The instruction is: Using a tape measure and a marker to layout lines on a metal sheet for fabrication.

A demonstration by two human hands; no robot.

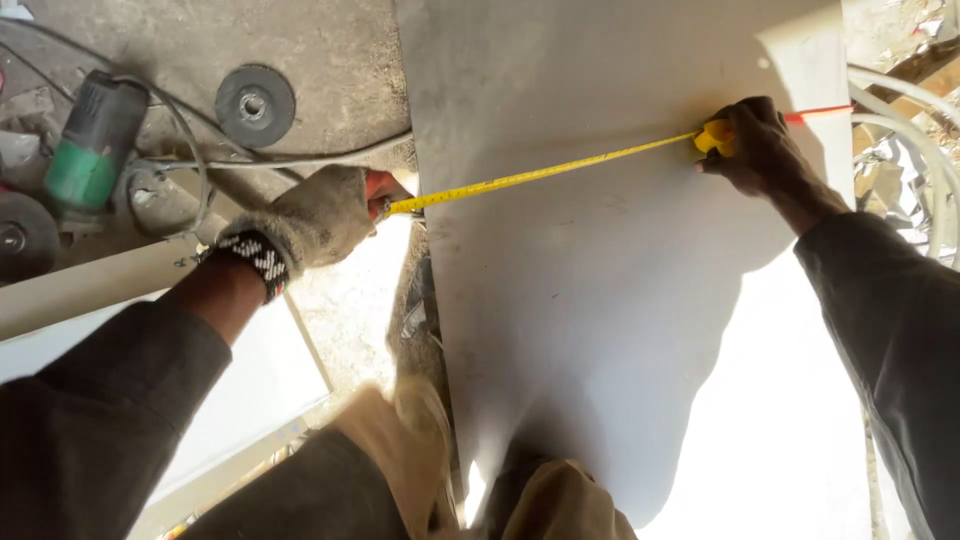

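A person stretches a yellow tape measure (545,176) across a large pale slab (620,330) lying on dusty ground, seen from a camera on the person's own head. The left hand (315,220), in a worn grey work glove with a black-and-white patterned cuff, is clenched around the near end of the tape at the slab's left edge, a red part showing between the fingers. The right hand (760,150), bare and in shadow, presses down on the slab near its right edge, fingers curled around the tape's yellow end piece (714,137); a thin red strip (820,114) runs on from there toward the slab's right side. The tape lies taut and slightly slanted across the slab's upper part, rising from left to right.

To the left, on the concrete floor, a green-and-black angle grinder (88,150) lies with its grey cable (300,160) looping past a loose dark grinding disc (255,104). A second disc (20,235) sits at the left border. A flat white panel (250,390) lies below the left forearm. Pale hoses (915,125) curve along the right border. The person's tan trouser knees (480,470) fill the bottom centre, partly blurred. Both sleeves are dark. Sunlight falls bright on the slab's lower right, with the person's shadow across its middle.
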